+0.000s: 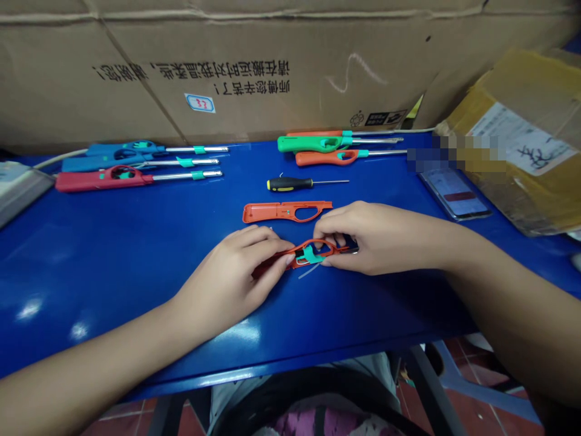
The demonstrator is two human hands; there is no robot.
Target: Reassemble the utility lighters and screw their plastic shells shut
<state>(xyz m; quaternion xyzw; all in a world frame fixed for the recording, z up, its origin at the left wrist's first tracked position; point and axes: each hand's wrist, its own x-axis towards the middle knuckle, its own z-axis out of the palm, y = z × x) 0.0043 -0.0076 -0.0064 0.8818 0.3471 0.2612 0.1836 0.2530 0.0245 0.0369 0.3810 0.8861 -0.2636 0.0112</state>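
Two hands, fingers nearly closed, grip the open orange lighter body (299, 255) at frame centre: my left hand (245, 266) its left end, my right hand (358, 239) its right. Just above lies an orange shell half (267, 212)

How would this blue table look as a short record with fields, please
left hand: on open orange lighter
right hand: on that lighter's front end
loose part: orange shell half
tool: black-yellow screwdriver
left group: two blue lighters, one red lighter
right group: two orange lighters, one green lighter
far right: phone, taped package
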